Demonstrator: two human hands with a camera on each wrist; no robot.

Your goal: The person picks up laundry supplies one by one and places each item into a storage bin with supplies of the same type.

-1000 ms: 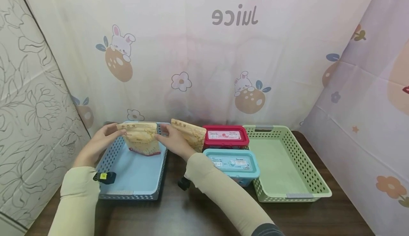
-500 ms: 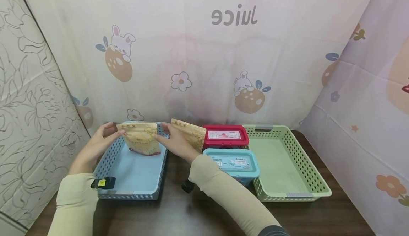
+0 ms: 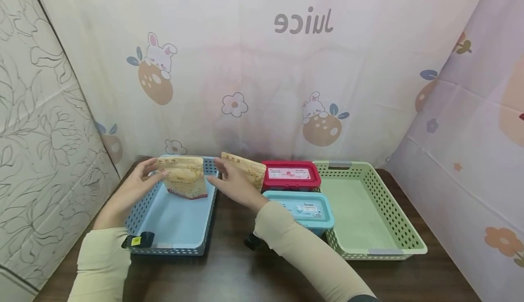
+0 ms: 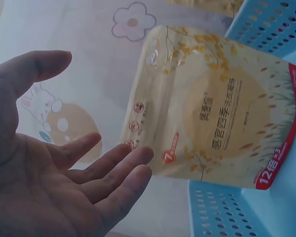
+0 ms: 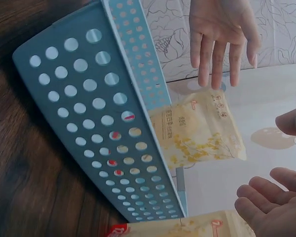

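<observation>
A cream-and-yellow stand-up pouch (image 3: pixel 186 177) with a red bottom band stands upright at the back of the blue basket (image 3: pixel 176 222). My left hand (image 3: pixel 137 188) is beside its left edge, fingers loosely spread. In the left wrist view the fingertips of that hand (image 4: pixel 84 163) overlap the pouch's top corner, with nothing in the palm. On the other side, my right hand (image 3: pixel 239 186) hovers past the basket's right rim, thumb and fingers apart and holding nothing. Behind it, a second matching pouch (image 3: pixel 251 170) stands on the table, partly hidden by that hand.
Right of the second pouch sits a red lidded box (image 3: pixel 290 174), with a light-blue lidded box (image 3: pixel 303 208) in front of it. A green basket (image 3: pixel 356 211) stands beyond them on the dark wooden table (image 3: pixel 233 265). A printed curtain (image 3: pixel 262 65) hangs behind.
My right hand has drawn away from the pouch's right edge, towards the right. My left hand stays by the left edge. The pouch keeps its place in the basket; the head view has shifted slightly.
</observation>
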